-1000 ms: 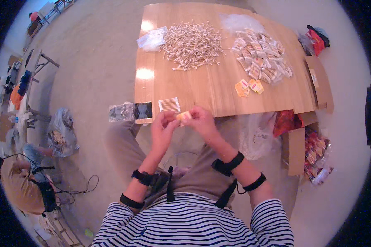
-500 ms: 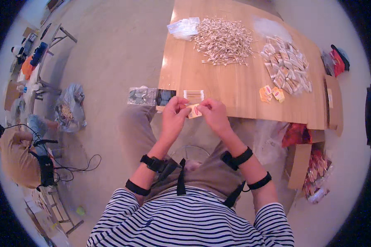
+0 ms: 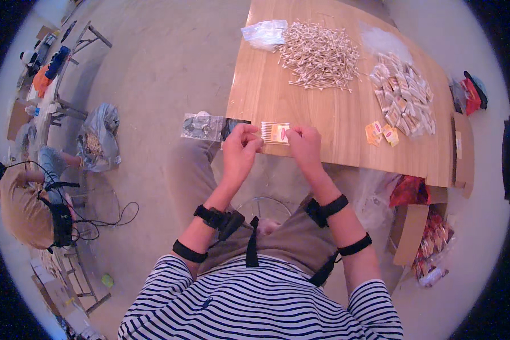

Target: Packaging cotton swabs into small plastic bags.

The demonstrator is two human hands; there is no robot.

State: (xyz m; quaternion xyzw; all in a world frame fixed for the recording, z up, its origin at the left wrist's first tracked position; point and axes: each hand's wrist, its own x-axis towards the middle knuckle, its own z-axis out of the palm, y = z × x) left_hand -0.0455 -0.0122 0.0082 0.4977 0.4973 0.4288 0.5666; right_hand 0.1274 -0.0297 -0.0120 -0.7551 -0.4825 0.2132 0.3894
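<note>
A small yellow-and-white printed card (image 3: 281,134) lies over the right part of a neat row of cotton swabs (image 3: 266,134) at the table's near edge. Between thumb and fingers, my right hand (image 3: 306,148) pinches the card's right edge. My left hand (image 3: 242,152) is beside the row's left end, fingers half curled and the thumb a little apart from them; I see nothing held in it. A large loose heap of cotton swabs (image 3: 320,56) lies farther back on the table. To its right is a pile of packed swab bundles (image 3: 402,93).
Two more cards (image 3: 382,134) lie near the bundles. Clear plastic bags (image 3: 264,34) sit at the table's far left, and a clear packet (image 3: 202,127) is by my left thigh. Cardboard boxes (image 3: 409,233) stand at right. Another person (image 3: 31,207) is at far left by a swab-filled bag (image 3: 99,139).
The card has moved from between both hands, in front of the swabs, onto the row. My left hand has let go of it; my right hand keeps hold. The view has shifted slightly.
</note>
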